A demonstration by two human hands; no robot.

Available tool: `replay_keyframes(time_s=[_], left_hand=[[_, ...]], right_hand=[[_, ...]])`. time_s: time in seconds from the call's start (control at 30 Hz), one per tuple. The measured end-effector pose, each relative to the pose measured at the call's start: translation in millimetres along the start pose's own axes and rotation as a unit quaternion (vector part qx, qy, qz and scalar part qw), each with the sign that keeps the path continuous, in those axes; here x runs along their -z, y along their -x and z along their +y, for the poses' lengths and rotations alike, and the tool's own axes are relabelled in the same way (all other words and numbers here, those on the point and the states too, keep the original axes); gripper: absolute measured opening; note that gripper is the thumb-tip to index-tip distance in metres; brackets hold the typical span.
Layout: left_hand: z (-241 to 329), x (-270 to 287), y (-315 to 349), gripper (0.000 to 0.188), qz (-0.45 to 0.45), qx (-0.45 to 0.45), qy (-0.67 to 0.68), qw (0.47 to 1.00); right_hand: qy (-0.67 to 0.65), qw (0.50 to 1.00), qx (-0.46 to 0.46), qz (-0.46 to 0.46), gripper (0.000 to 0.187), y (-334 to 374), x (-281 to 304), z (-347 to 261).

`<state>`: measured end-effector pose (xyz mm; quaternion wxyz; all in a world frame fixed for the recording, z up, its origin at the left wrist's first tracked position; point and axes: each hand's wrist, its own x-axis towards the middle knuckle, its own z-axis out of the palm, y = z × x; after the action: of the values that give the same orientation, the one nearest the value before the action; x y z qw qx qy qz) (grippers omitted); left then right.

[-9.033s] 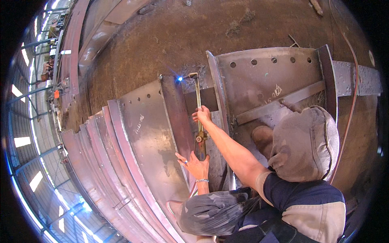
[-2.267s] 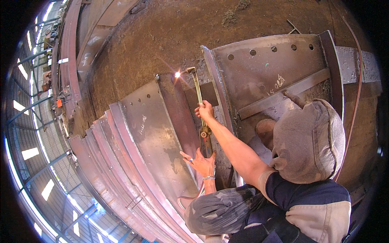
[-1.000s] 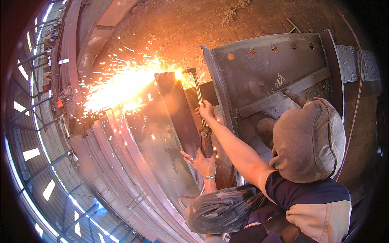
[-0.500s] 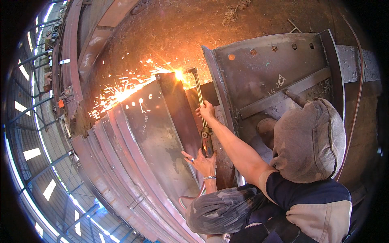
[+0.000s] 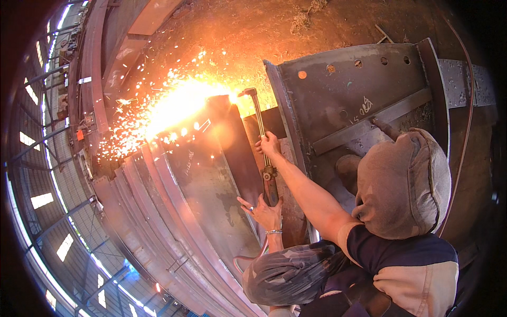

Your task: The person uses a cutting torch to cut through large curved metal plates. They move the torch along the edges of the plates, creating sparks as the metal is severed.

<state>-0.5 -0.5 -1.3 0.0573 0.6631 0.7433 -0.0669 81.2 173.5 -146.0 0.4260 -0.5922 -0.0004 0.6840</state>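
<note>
A cutting torch (image 5: 270, 186) with long metal tubes stands between my hands, its angled head at the far end of a steel beam. My right hand (image 5: 269, 143) is closed around the tubes about midway along. Lower down, my left hand (image 5: 265, 215) bears the handle between thumb and palm, its other fingers reaching out to the left. I see a ring and a bracelet on it. The torch tip is beside the edge of the beam (image 5: 196, 179), where a bright flame throws sparks (image 5: 169, 105) leftward. Glare hides the cut edge there.
On the right lies a steel section (image 5: 343, 79) with a row of holes and a diagonal bar. Several stacked beams (image 5: 158, 232) fill the lower left. A hose (image 5: 467, 121) runs along the far right. My bent knees (image 5: 404, 185) frame my arms.
The spark stream has grown far larger and brighter, covering more of the beam's end. The torch head has shifted very slightly left. My hands keep nearly the same place and hold.
</note>
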Motion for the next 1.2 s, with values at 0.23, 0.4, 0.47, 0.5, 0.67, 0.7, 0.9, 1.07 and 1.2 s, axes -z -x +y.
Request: replay_keyframes(time_s=[0.23,0.4,0.47,0.5,0.67,0.7,0.9,1.07,1.2], left_hand=[[1,-1,0,0.071,0.003,0.0,-0.007,1.0],[1,0,0,0.07,0.003,0.001,-0.005,1.0],[0,0,0,0.07,0.007,-0.003,-0.007,1.0],[0,1,1,0.071,0.002,-0.003,-0.003,1.0],[-1,1,1,0.072,-0.006,-0.002,0.001,1.0],[0,1,2,0.073,-0.007,-0.001,0.001,1.0],[-1,2,1,0.072,-0.009,0.001,-0.001,1.0],[-2,0,1,0.07,-0.003,-0.007,-0.014,1.0],[-3,1,2,0.073,-0.01,0.002,0.0,1.0]], right_hand=[[-0.004,1.0,0.01,-0.005,0.023,3,1,-2],[0.001,1.0,0.003,-0.004,0.022,3,0,-3],[-0.012,1.0,0.011,0.009,0.019,2,-1,0],[-0.01,1.0,0.004,0.022,0.018,1,-1,1],[-0.019,1.0,0.005,0.008,0.019,-2,-2,2],[-0.006,1.0,-0.011,0.015,0.019,-1,-2,1],[0.011,1.0,-0.004,-0.004,0.021,7,2,-7],[0.011,1.0,0.014,-0.006,0.021,7,1,-4],[-0.002,1.0,0.004,0.019,0.016,5,-2,-1]])
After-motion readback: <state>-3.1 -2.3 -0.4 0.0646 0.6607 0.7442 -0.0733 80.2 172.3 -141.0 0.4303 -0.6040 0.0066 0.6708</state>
